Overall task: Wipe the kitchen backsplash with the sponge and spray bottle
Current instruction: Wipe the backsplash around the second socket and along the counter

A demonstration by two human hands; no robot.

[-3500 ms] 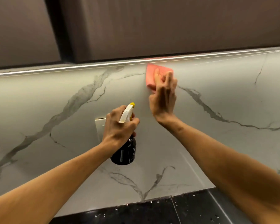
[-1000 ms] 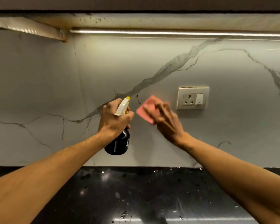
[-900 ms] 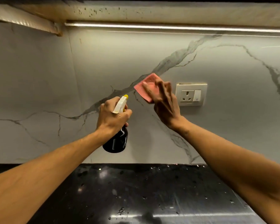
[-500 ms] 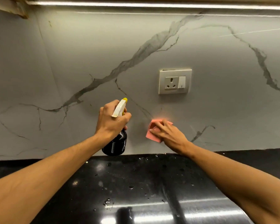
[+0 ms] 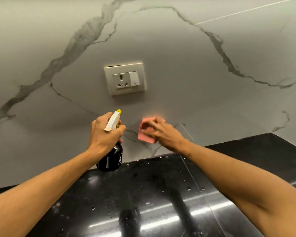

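From the head camera, the left hand (image 5: pixel 104 132) was wrapped tight around the neck of the spray bottle (image 5: pixel 110 159), fingers curled fully closed on it. The bottle's black body hung below the fist, and its white trigger head with a yellow nozzle tip stuck out above the knuckles, aimed at the wall. The bottle was upright, in the air, in front of the bottom edge of the backsplash (image 5: pixel 178 65) and just above the back of the countertop (image 5: pixel 143 194). The right hand (image 5: pixel 162 132) held the pink sponge (image 5: pixel 144 135) flat against the backsplash, fingers bent over its face and closed on it. Blur hid the thumb. The sponge sat low on the wall, just right of the bottle's nozzle, below the socket (image 5: pixel 125 80) and a little above the countertop. The backsplash was pale marble-look stone with dark grey veins. The cream socket plate carried a three-pin outlet and a white switch beside it. The countertop was glossy black, speckled with droplets and pale flecks, and it reflected streaks of light.
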